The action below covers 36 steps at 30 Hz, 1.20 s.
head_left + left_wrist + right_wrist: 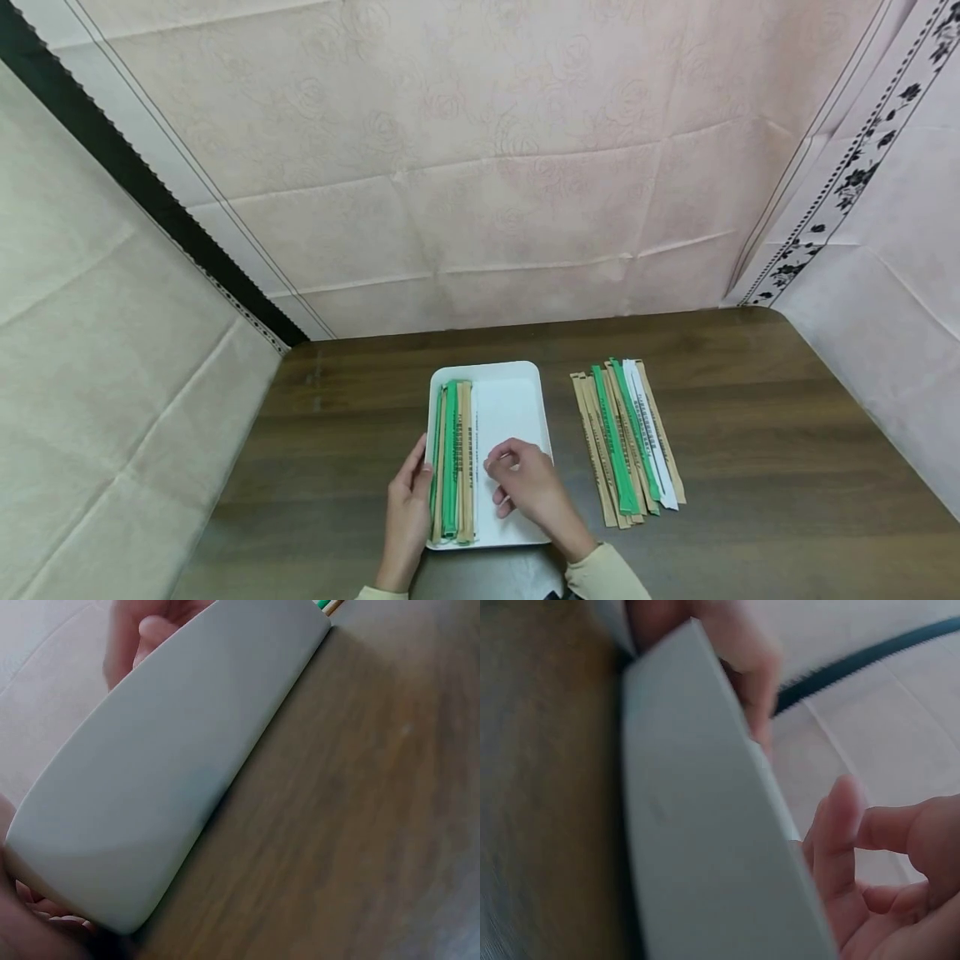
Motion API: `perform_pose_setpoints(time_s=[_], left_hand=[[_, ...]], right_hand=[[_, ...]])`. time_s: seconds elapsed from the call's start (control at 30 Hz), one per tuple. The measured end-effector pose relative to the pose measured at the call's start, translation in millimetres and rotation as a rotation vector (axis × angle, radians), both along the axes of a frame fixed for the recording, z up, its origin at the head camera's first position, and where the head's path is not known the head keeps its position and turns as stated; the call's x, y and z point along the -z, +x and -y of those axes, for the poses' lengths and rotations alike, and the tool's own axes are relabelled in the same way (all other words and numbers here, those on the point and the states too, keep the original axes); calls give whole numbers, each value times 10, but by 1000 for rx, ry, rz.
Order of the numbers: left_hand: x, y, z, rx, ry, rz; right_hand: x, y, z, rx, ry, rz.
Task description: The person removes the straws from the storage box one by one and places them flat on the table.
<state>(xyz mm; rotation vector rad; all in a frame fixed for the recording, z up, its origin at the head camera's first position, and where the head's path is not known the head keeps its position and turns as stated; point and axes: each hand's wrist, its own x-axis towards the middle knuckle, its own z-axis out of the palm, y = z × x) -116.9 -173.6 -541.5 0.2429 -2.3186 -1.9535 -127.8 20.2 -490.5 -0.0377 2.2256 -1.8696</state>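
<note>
A white rectangular tray (510,400) rests on the table, with several long paper-sleeved chopsticks (450,458), green and brown, lying lengthwise along its left side. My left hand (406,508) holds the tray's left rim, thumb on top; in the left wrist view the tray's outer wall (165,765) fills the middle. Over the bare right half hovers my right hand (528,483), fingers loosely bent. The right wrist view shows this right hand (885,900) beyond the tray wall (690,802), with nothing seen between thumb and fingers.
To the tray's right, a fanned pile of sleeved chopsticks (628,442) in brown, green and white lies on the brown wooden table (337,483). Pale cloth (510,208) hangs behind the table's back edge and along both sides.
</note>
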Motion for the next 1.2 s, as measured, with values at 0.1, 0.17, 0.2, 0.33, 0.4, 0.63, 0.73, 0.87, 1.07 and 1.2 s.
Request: perform_pose_setpoints(time_s=[0.1,0.17,0.2,0.33,0.4,0.63,0.73,0.87,1.07,1.2], left_hand=[[0,-2,-7,0,0,-3],[7,-4,-14,0,2,-7],[7,-7,-18,2,3,-10],[19,-15,-31,0,-3,-38],[18,-18,-35,-2,-3,-43],[19,-26,-34,2,5,-24],[19,-17,-34,3,6,-15],[21,-3,-30,9,17,-10],[11,3,-14,6,14,-7],[10,-3,-15,0,9,10]], right_hand=[[68,-6,124,-5,80,8],[112,-7,193,4,135,8],[132,-6,222,9,163,2],[204,-6,306,30,267,-63],[223,-11,333,41,300,-91],[221,-26,353,55,282,-65],[226,-11,324,62,260,-49],[234,22,255,63,164,-14],[190,62,119,39,-41,26],[129,85,-6,50,-120,31]])
